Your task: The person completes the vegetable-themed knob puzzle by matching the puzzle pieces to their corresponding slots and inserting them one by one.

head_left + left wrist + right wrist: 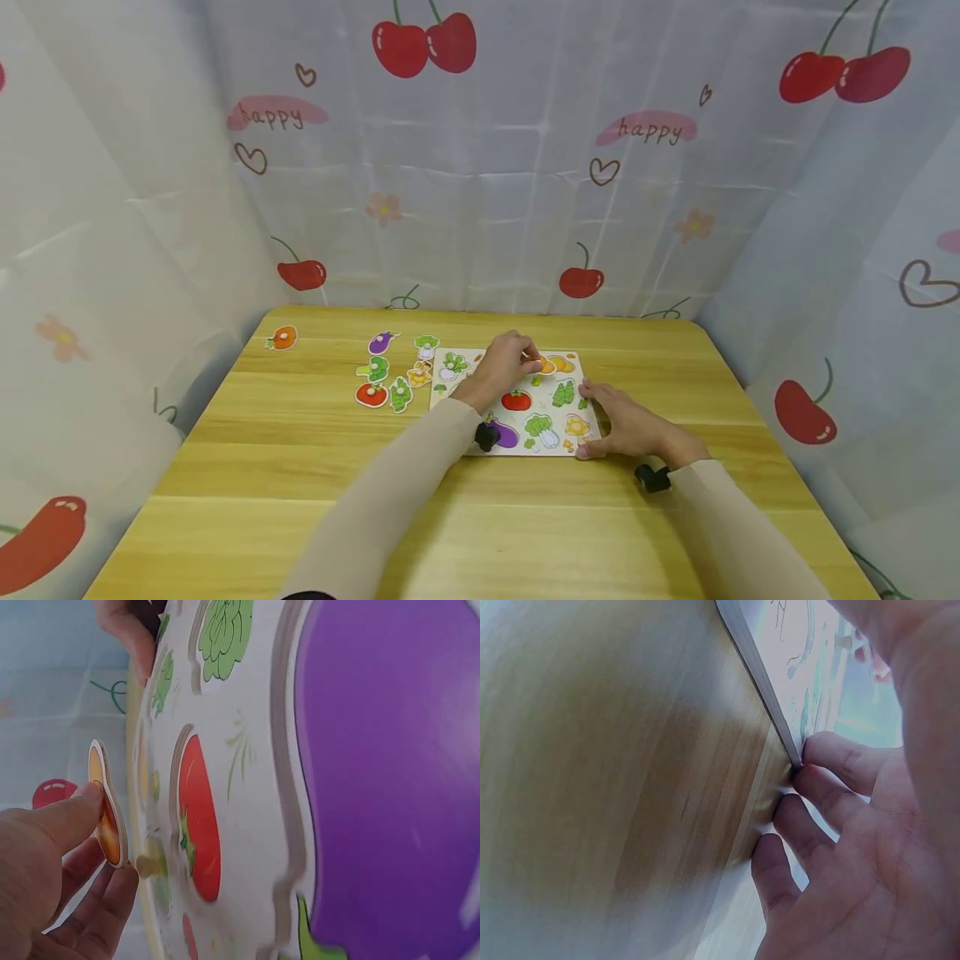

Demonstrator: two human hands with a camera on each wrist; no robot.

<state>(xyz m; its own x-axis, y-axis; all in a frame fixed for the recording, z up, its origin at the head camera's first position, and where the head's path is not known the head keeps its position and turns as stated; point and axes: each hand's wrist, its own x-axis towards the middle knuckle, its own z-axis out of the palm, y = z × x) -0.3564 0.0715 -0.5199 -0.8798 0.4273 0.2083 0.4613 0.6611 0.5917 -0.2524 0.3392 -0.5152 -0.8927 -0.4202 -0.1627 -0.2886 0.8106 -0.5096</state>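
Note:
In the head view my left hand (507, 364) is over the upper part of a white puzzle board (477, 360) with painted vegetable recesses. Between thumb and fingertips it pinches a yellow-orange puzzle piece (110, 814) with a white rim, tilted up on edge beside the board in the left wrist view. A red tomato recess (516, 401) and a purple eggplant recess (504, 434) show below that hand. My right hand (628, 423) rests at the board's right side, fingers spread, fingertips (821, 746) touching its edge. My left forearm hides some of the board's left side.
Left of the board lie several loose knobbed pieces, among them an eggplant (382, 342), a tomato (371, 395) and a broccoli (373, 369). An orange piece (282, 337) lies apart near the far left corner of the wooden table (225, 467). A cherry-print curtain (480, 208) surrounds the table.

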